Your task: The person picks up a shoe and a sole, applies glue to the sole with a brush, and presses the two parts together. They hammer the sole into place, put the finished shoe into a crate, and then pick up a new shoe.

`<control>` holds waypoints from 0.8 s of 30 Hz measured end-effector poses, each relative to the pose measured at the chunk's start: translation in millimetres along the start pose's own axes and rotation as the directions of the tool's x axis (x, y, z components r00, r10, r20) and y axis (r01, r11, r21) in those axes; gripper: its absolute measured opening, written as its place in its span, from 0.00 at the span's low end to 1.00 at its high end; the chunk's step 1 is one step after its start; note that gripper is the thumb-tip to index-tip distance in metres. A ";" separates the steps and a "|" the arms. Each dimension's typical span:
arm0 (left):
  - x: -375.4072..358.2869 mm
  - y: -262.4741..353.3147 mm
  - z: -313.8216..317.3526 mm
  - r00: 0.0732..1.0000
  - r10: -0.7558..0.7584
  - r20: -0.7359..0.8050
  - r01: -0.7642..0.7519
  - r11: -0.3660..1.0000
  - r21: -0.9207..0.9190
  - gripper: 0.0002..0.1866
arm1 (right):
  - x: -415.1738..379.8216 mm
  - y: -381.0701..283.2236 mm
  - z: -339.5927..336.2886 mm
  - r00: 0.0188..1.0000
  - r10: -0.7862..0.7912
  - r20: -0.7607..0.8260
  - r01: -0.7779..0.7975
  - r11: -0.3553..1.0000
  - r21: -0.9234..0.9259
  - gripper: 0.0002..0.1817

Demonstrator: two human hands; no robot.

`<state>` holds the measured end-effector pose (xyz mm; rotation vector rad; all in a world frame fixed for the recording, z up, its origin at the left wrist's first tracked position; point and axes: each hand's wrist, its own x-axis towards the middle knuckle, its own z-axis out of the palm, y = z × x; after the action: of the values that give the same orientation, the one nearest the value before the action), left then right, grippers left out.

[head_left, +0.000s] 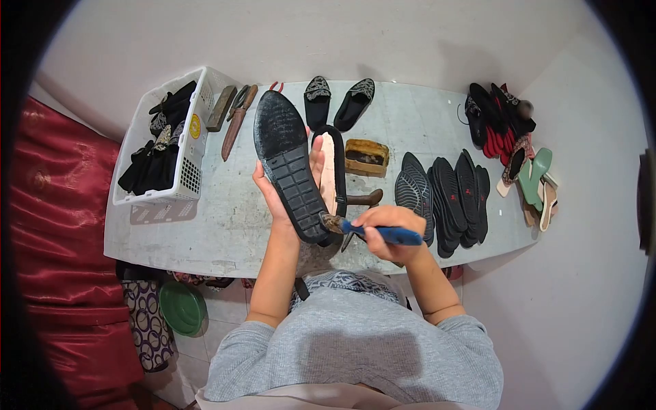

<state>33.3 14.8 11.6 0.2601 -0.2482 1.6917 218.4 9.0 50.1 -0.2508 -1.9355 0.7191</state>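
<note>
Holding the black sole clamped in left grip, above the bench — touching its lower end with blue brush, clamped in right grip.

My long rubber shoe sole is black, gridded toward the heel; my smooth brush handle is blue. I wear a ribbed grey top. The glossy satin curtain is red, the round plastic basin green, the perforated rectangular basket white.
</note>
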 end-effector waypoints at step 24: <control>-17.9 -20.5 4.1 0.980 -0.026 -0.196 0.060 0.984 0.170 0.40 | 10.7 -0.7 20.4 0.975 -0.028 -0.221 -0.033 0.964 -0.264 0.08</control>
<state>56.1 -0.5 10.2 0.2276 0.0505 1.6842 195.7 5.8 52.3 -0.4796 -1.8119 0.4100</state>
